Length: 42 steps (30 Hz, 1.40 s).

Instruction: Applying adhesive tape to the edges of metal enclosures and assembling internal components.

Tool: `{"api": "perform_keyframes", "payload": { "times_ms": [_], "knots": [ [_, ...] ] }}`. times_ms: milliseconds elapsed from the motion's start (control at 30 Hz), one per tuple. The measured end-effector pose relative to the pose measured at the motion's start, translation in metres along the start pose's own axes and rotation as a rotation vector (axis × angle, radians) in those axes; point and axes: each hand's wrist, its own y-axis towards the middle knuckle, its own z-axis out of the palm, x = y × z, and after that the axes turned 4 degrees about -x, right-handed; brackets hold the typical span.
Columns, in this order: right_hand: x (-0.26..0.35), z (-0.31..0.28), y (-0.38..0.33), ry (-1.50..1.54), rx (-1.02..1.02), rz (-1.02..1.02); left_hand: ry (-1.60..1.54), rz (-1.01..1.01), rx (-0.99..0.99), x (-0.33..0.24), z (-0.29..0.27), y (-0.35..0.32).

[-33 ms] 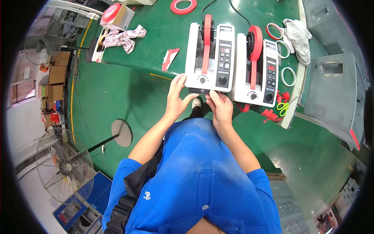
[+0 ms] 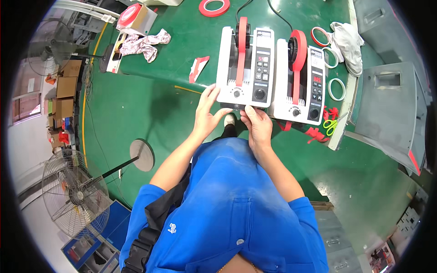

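My left hand (image 2: 207,113) is spread, fingers long and loosely fanned, the fingertips resting against the near left corner of the white tape dispenser (image 2: 246,66) in front of me; it holds nothing. My right hand (image 2: 257,123) is curled, thumb and fingers drawn together at the dispenser's near edge just under its round knob. They seem to pinch something small there, but I cannot tell what.

The dispenser stands on the green table (image 2: 173,54) straight ahead of both hands, right at the table's near edge, with red tape running down its middle. Just to the right of my right hand stands a second white dispenser (image 2: 300,82), touching or nearly touching the first, with red tape scraps (image 2: 318,134) and green-handled scissors (image 2: 331,123) near its near right corner. To the left of my left hand the table edge runs bare, a red-and-white scrap (image 2: 198,67) lying further in. Below both hands the green floor (image 2: 123,109) lies open.

Both forearms rise from my blue shirt (image 2: 227,204) and converge, wrists nearly straight, hands just apart.
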Motion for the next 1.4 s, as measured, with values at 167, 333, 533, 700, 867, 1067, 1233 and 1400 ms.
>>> {"api": "perform_keyframes", "payload": {
  "times_ms": [167, 333, 533, 700, 867, 1067, 1233, 1400],
  "knots": [
    [0.001, 0.0, 0.003, -0.063, -0.023, -0.016, -0.048, 0.066, 0.181, 0.004, -0.007, 0.017],
    [0.003, 0.001, 0.001, -0.026, -0.013, 0.045, -0.045, 0.111, 0.225, 0.012, -0.008, 0.019],
    [-0.004, -0.001, -0.001, 0.147, 0.027, 0.108, -0.118, 0.032, 0.222, 0.015, -0.008, 0.013],
    [-0.008, -0.002, -0.002, 0.21, 0.056, 0.121, -0.365, -0.167, 0.178, 0.025, -0.002, 0.002],
    [-0.016, -0.002, -0.004, 0.267, 0.076, 0.074, -0.577, -0.451, -0.107, 0.01, 0.011, -0.015],
    [-0.019, -0.003, -0.012, 0.232, 0.026, 0.036, -1.009, -0.927, -0.208, -0.008, 0.016, -0.026],
    [-0.02, -0.001, -0.014, 0.204, -0.016, -0.012, -1.026, -0.967, -0.175, -0.01, 0.015, -0.024],
    [-0.017, 0.003, -0.006, 0.155, -0.004, 0.002, -1.007, -0.965, -0.187, -0.008, 0.016, -0.015]
  ]
}}
